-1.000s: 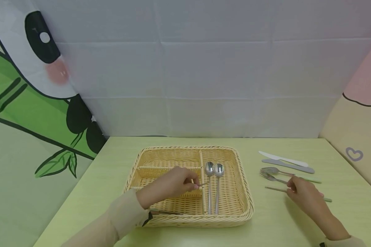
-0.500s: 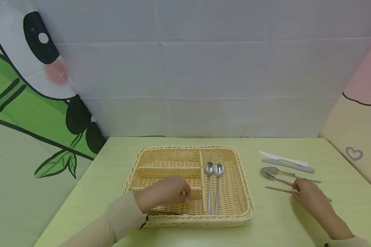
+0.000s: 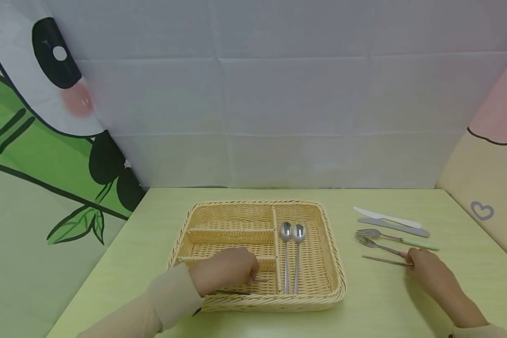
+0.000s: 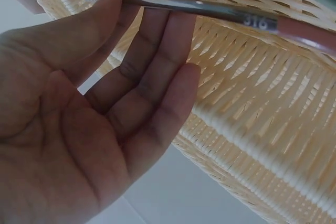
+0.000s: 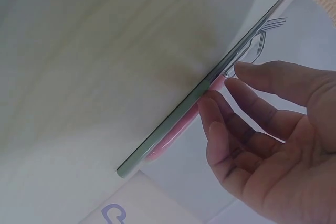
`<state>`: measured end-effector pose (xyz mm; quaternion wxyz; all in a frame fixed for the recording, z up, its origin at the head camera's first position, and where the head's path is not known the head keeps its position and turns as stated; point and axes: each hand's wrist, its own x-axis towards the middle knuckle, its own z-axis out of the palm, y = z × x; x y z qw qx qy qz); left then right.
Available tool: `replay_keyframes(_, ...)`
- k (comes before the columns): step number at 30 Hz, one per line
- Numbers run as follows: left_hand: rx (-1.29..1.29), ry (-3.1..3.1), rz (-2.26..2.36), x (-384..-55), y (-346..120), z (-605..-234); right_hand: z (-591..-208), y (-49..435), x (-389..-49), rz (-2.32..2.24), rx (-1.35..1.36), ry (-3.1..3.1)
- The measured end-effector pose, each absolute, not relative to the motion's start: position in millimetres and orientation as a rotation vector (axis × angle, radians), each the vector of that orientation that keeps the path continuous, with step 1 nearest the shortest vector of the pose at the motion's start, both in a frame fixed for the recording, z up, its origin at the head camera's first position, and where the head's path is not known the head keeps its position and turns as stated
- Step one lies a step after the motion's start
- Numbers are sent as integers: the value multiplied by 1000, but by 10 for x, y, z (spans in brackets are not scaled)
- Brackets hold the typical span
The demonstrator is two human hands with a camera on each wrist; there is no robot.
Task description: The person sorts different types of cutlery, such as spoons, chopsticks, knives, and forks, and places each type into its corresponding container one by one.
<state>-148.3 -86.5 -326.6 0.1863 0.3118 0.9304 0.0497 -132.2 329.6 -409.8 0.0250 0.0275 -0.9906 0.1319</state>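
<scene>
"Wicker, pale and ribbed, makes the basket [image 3: 274,304]. What does the left hand [image 3: 226,268] hold?"

"It pinches a slim metal chopstick [image 4: 215,10], pink-handled, over the front compartment [image 3: 269,287]."

"And the right hand [image 3: 435,277]?"

"Loosely bent, thumb apart, near the green-handled chopstick [image 5: 163,129] on the table [image 3: 376,305]; whether touching, I cannot tell."
</scene>
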Motion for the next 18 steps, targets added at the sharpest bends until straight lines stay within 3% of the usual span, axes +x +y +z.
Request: replay_keyframes(18, 903, 2579, 92, -1452, -877, -3328, -4093, 3342, -1305, 379, 55, -3107)
